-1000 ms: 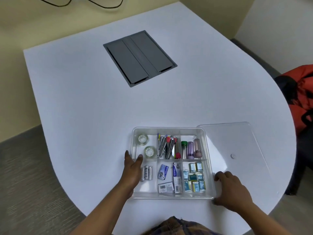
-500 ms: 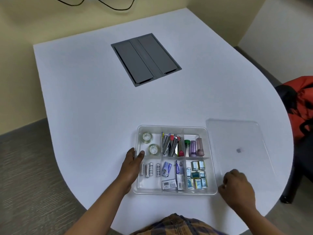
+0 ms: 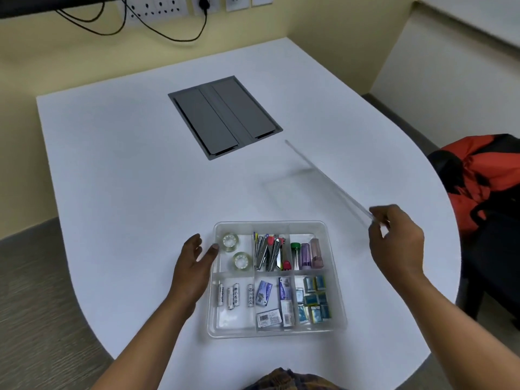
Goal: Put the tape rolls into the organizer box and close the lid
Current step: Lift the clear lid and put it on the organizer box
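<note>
A person's right hand pinches the near corner of a clear, thin plastic lid and holds it tilted in the air above the white rounded table, up and to the right of the clear plastic organizer box, which sits open near the table's front edge. The left hand rests against the box's left wall with fingers loosely spread, thumb touching the rim, gripping nothing. Two clear tape rolls lie side by side in the far-left compartment. The middle far compartment holds a bundle of metal clips with red and blue tips, and the far-right one holds a green-capped tube and two purple and pink tubes. In the near row lie four silver batteries on the left, small blue and white packets in the middle, and stacked teal boxes on the right. A grey recessed cable hatch is set into the table farther back, and an orange and black bag rests on a seat at the right.
</note>
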